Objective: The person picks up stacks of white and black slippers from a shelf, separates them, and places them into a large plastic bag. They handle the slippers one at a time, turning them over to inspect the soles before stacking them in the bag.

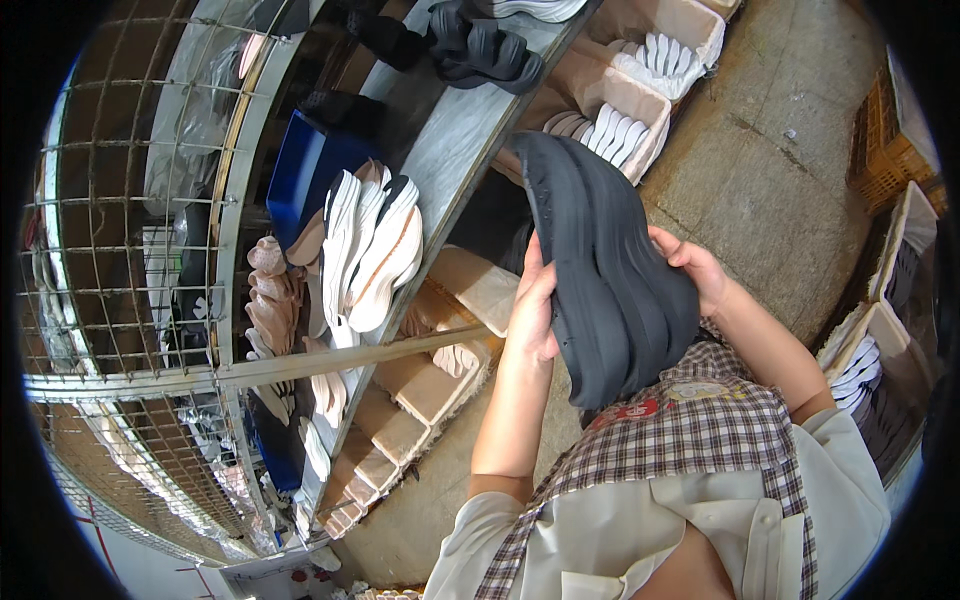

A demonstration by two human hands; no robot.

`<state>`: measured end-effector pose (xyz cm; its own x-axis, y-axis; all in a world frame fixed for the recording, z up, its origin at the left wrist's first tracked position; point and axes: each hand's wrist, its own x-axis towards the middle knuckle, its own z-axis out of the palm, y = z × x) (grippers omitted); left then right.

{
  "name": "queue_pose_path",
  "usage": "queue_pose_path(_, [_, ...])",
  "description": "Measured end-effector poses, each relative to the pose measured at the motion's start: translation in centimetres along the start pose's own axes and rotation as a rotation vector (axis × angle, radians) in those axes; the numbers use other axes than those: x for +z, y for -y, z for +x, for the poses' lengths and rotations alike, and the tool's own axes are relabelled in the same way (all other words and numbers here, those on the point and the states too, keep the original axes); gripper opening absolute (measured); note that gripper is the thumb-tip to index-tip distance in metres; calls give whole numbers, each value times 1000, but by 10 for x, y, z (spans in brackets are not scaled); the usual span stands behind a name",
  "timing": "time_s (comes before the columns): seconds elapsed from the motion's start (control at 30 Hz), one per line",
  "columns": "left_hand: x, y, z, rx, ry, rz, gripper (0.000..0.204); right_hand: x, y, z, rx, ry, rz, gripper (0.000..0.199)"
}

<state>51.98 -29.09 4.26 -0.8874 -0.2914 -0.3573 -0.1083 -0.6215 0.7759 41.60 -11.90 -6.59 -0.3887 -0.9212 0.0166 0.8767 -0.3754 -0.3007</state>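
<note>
Both hands held a stack of dark grey shoe soles [605, 270], lying near picture centre and running from 11 o'clock down toward 5 o'clock, ribbed undersides facing up. The left hand [532, 305] was clasped on the stack's left edge, at 9 o'clock of it, fingers wrapped against the side. The right hand [695, 270] gripped the right edge, at 3 o'clock, fingers curled over the rim. The stack's lower end rested close against the person's checked apron [690, 430].

At 9 o'clock of the left hand, white soles [370, 250] stood upright in a row beside a blue bin [300, 170]. A grey bench edge [455, 140] ran toward 12 o'clock, with black sandals [485, 55] on it. Cardboard boxes [640, 110] of white soles sat at 1 o'clock. A wire mesh rack [130, 250] filled the far 9 o'clock side.
</note>
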Motion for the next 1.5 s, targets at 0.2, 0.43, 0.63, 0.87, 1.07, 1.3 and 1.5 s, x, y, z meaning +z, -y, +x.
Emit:
queue_pose_path(0.2, [-29,26,47,29,-14,61,62,-20,5,23,13,-242,-529,97])
queue_pose_path(0.43, [-176,113,132,-282,102,133,58,-64,-43,63,-21,-429,-796,112])
queue_pose_path(0.63, [-316,151,181,-75,-5,524,48,-52,-108,96,-91,-698,-542,84])
queue_pose_path(0.87, [-488,88,221,-149,-343,935,55,-182,-240,244,-89,-716,-1245,76])
queue_pose_path(1.07, [-577,66,326,17,-385,1700,74,-319,-301,359,540,-427,-1475,67])
queue_pose_path(1.3, [-656,253,337,-158,-78,1721,66,-346,-370,285,-331,-205,-1380,24])
queue_pose_path(1.5, [-666,204,371,-496,196,1535,67,-332,-386,189,-83,-203,-1194,26])
